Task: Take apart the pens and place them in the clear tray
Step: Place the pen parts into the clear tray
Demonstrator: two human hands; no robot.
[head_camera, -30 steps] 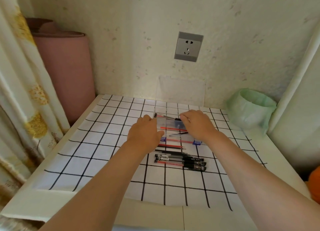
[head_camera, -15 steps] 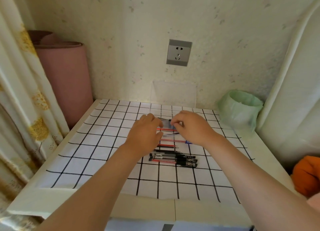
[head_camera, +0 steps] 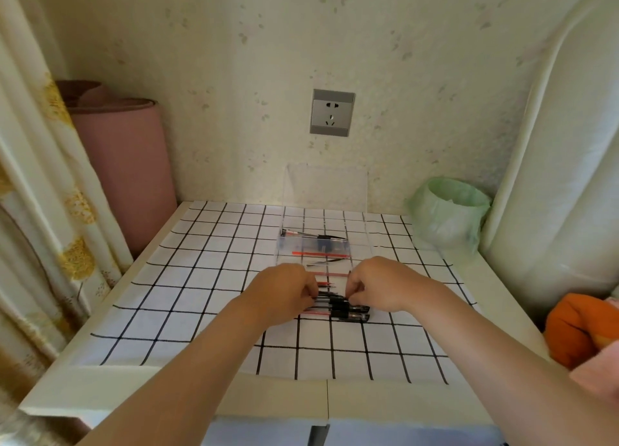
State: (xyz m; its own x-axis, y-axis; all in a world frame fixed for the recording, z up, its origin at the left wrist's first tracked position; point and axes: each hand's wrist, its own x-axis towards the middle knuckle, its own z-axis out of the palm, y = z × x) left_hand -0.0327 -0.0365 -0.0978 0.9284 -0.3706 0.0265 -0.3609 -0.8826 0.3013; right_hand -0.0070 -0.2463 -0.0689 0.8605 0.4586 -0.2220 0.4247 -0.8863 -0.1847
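A clear tray (head_camera: 360, 244) lies on the checked cloth, holding a red refill (head_camera: 320, 254), black caps and other pen parts. In front of it lies a row of several black pens (head_camera: 348, 310). My left hand (head_camera: 284, 295) and my right hand (head_camera: 378, 286) are both down on the far pen of that row, fingers curled round its two ends. Loose red refills (head_camera: 330, 274) lie between the tray and the pens.
The tray's clear lid (head_camera: 326, 186) leans on the wall under a grey socket (head_camera: 331, 112). A green-lined bin (head_camera: 449, 211) stands at the back right, a pink roll (head_camera: 124, 174) at the left, an orange cloth (head_camera: 576, 331) at the right edge.
Both hands have drawn back from the tray toward me and come down onto the row of pens. The tray, covered before, is in plain view now.
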